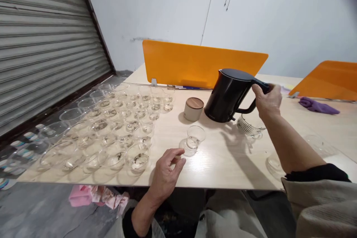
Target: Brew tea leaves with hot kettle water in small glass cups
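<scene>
A black electric kettle tilts slightly above the table, its handle gripped by my right hand. My left hand hovers near the table's front edge, thumb and forefinger apart with nothing between them. Just beyond those fingertips is a small clear glass cup; I see a gap between it and the hand. A pale canister with a wooden lid stands behind the cup, left of the kettle. Rows of clear cups, with dark bits lying in their bottoms, cover the table's left side.
Right of the kettle sits a ribbed glass pitcher, partly hidden by my right arm. More clear glassware lies near that forearm. Orange dividers run along the back, and a purple cloth lies at the far right.
</scene>
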`<control>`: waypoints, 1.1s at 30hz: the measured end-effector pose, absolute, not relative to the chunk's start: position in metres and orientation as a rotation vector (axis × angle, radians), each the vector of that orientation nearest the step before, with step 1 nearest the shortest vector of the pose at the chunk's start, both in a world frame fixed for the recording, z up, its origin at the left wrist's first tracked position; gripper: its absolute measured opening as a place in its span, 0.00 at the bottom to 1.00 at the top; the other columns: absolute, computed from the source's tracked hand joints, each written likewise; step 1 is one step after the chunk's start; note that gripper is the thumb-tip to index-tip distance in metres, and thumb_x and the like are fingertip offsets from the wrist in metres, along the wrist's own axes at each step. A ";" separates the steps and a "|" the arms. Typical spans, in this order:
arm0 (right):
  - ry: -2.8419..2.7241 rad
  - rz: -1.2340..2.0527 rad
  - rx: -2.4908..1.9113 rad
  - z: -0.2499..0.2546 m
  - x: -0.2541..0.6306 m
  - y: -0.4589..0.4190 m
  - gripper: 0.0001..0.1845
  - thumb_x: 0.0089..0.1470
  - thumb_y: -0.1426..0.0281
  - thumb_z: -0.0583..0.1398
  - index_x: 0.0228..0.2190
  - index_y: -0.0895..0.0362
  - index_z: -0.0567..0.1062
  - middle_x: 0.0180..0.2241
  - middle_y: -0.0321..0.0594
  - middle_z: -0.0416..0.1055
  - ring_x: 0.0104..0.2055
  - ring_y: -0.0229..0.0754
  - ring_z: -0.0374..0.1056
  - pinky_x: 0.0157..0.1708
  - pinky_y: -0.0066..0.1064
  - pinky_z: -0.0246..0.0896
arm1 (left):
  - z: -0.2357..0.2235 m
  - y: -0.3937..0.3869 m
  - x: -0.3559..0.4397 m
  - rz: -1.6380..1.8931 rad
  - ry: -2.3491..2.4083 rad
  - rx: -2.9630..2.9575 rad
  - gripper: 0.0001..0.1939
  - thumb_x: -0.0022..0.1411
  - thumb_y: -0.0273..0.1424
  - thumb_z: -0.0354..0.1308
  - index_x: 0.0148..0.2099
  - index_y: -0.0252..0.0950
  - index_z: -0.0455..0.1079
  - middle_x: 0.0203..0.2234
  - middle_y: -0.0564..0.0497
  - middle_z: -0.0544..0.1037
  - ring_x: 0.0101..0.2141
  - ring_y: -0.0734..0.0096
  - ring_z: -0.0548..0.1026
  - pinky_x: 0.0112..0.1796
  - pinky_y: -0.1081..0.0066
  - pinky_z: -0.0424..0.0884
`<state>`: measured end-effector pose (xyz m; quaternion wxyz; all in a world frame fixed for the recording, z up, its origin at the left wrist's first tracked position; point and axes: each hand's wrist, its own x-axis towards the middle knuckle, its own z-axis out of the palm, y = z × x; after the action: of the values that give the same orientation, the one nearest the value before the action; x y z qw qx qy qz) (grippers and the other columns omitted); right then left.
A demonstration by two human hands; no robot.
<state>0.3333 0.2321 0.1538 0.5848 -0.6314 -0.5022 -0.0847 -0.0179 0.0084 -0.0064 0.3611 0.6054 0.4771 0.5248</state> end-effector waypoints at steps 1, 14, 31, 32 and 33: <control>-1.195 -0.357 -1.512 0.154 0.326 0.217 0.29 0.49 0.60 0.73 0.48 0.57 0.71 0.49 0.56 0.72 0.49 0.53 0.66 0.54 0.52 0.60 | -0.007 0.008 -0.018 1.351 1.227 1.554 0.13 0.71 0.37 0.58 0.53 0.40 0.75 0.49 0.46 0.80 0.42 0.67 0.79 0.45 0.68 0.76; -2.299 0.171 -1.291 0.011 0.234 0.111 0.19 0.65 0.72 0.55 0.41 0.48 0.86 0.46 0.46 0.77 0.48 0.52 0.68 0.48 0.44 0.64 | -0.011 0.007 -0.021 1.359 1.259 1.511 0.15 0.70 0.39 0.60 0.55 0.40 0.74 0.50 0.45 0.81 0.44 0.66 0.79 0.47 0.66 0.75; -2.530 -0.293 -1.258 0.017 0.226 0.081 0.20 0.65 0.74 0.55 0.50 0.45 0.82 0.53 0.49 0.75 0.51 0.55 0.64 0.52 0.48 0.54 | -0.013 0.006 -0.023 1.383 1.257 1.544 0.15 0.69 0.40 0.60 0.53 0.39 0.75 0.49 0.45 0.82 0.44 0.65 0.80 0.47 0.65 0.75; -2.501 -0.281 -1.254 0.017 0.226 0.080 0.19 0.65 0.73 0.56 0.49 0.46 0.83 0.53 0.49 0.75 0.51 0.56 0.65 0.52 0.48 0.54 | -0.013 0.006 -0.023 1.386 1.256 1.541 0.15 0.69 0.40 0.60 0.53 0.39 0.75 0.49 0.45 0.82 0.44 0.65 0.80 0.47 0.66 0.75; -2.436 -0.258 -1.271 0.016 0.227 0.080 0.18 0.64 0.72 0.57 0.48 0.46 0.83 0.53 0.49 0.75 0.51 0.56 0.65 0.53 0.49 0.55 | -0.014 0.006 -0.023 1.388 1.255 1.538 0.15 0.69 0.40 0.60 0.53 0.39 0.75 0.49 0.45 0.82 0.43 0.65 0.80 0.47 0.66 0.75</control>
<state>0.2269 0.0804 0.0163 0.1897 -0.4523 -0.8666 -0.0917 -0.0234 0.0059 -0.0135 0.3523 0.5942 0.4848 0.5364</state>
